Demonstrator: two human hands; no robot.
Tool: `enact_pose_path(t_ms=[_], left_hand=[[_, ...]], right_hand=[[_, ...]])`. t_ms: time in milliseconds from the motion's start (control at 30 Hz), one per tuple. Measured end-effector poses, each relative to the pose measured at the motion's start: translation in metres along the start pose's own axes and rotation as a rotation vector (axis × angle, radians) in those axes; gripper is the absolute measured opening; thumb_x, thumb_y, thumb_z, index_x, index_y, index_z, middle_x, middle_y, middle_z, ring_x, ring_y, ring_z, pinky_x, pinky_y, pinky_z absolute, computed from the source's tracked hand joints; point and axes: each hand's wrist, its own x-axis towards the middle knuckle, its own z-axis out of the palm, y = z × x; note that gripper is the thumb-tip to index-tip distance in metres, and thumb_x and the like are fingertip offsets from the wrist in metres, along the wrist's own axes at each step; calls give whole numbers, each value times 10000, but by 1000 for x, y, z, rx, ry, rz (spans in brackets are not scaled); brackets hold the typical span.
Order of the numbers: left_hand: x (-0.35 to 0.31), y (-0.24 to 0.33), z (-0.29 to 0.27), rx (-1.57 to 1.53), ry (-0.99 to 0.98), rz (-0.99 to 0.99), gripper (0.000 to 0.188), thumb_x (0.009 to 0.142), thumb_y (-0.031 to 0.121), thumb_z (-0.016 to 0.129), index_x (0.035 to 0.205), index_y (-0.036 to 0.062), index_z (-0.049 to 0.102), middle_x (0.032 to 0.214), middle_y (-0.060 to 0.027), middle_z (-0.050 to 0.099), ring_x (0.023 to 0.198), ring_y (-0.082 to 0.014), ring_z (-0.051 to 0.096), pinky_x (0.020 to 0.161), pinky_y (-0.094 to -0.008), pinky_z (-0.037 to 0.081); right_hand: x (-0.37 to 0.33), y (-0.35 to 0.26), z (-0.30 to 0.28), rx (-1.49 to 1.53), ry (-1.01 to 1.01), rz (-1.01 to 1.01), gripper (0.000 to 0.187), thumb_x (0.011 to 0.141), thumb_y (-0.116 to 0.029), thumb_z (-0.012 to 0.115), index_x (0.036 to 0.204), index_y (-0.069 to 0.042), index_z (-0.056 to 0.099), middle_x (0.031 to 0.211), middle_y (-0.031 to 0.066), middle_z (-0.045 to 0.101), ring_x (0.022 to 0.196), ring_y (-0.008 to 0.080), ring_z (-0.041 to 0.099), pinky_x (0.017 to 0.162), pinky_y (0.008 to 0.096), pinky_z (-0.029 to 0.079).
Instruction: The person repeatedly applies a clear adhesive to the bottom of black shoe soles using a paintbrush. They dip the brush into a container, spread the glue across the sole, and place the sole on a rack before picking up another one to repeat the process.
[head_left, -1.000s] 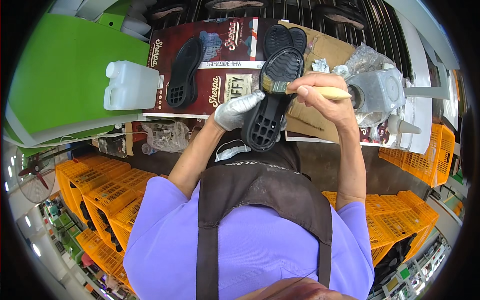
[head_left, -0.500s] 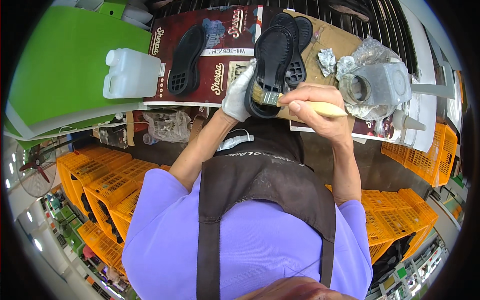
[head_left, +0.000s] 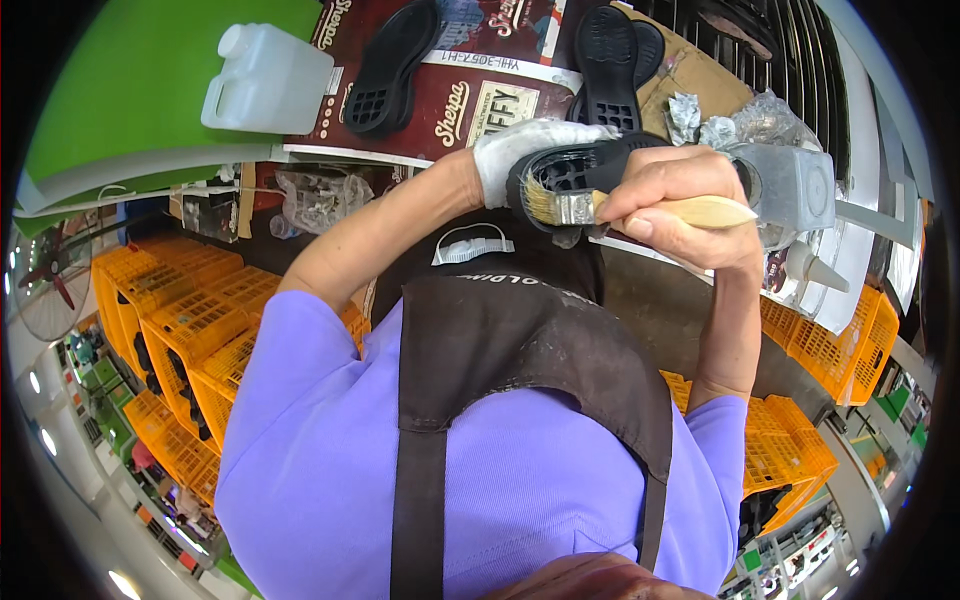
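A black shoe sole (head_left: 566,165) with a grid of hollows at its heel lies tilted in front of me. My left hand (head_left: 515,155), in a white glove, is closed along its far left edge. The bare fingers of my right hand (head_left: 685,205) are wrapped round the pale wooden handle of a paintbrush (head_left: 575,207). The brush's bristles touch the heel rim of the sole, whose inside looks wet and shiny. My right hand hides the sole's toe end. Beyond it more black soles (head_left: 607,70) overlap on the table, and another pair (head_left: 390,70) lies farther left.
A white plastic jug (head_left: 268,80) stands at the left by a green surface (head_left: 130,90). On the right are a clear wide-mouthed container (head_left: 800,185), crumpled wrapping (head_left: 770,120) and a nozzle bottle (head_left: 815,268). Orange crates (head_left: 190,320) stack behind me on both sides.
The sole has turned from upright to nearly sideways, its toe end now to the right. My left hand has shifted to its far side, and the brush has moved to the heel rim.
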Motion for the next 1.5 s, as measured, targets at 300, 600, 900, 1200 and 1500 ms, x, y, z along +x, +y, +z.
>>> enact_pose_path(t_ms=[300, 600, 900, 1200, 1500], left_hand=[[3, -1, -9, 108, -324, -144, 313, 729, -4, 673, 1026, 19, 574, 891, -93, 646, 754, -138, 634, 618, -289, 540], [-8, 13, -11, -23, -166, -212, 313, 901, 57, 409, 1178, -41, 519, 1103, -131, 599, 955, -165, 604, 841, -276, 496], [-9, 18, -21, -547, -508, -354, 462, 940, 365, 373, 1158, -19, 508, 951, -218, 617, 743, -300, 648, 476, -423, 548], [-10, 14, -1, -552, -94, -166, 624, 915, 499, 335, 1126, -65, 501, 902, -272, 596, 714, -372, 630, 435, -423, 537], [-8, -2, -3, -484, -18, -104, 512, 936, 437, 337, 1181, 20, 504, 942, -244, 605, 731, -317, 642, 520, -410, 554]], right_hand=[[19, 3, -16, 130, -356, 83, 179, 771, -132, 663, 872, 16, 681, 724, 94, 604, 645, 166, 535, 565, 281, 400], [6, 9, -21, 86, -335, 217, 253, 721, -202, 686, 829, 27, 680, 666, 95, 557, 598, 178, 500, 530, 300, 353], [-38, -1, -46, -122, -66, 297, 205, 759, -152, 595, 860, 16, 655, 759, 97, 597, 690, 191, 552, 616, 284, 415], [-36, 10, 6, -357, 182, -6, 216, 704, -1, 686, 908, -70, 678, 763, 66, 556, 678, 168, 560, 590, 274, 442], [-57, 32, -10, -715, 592, 281, 133, 774, -23, 638, 905, -14, 656, 728, 105, 574, 666, 217, 576, 606, 293, 449]])
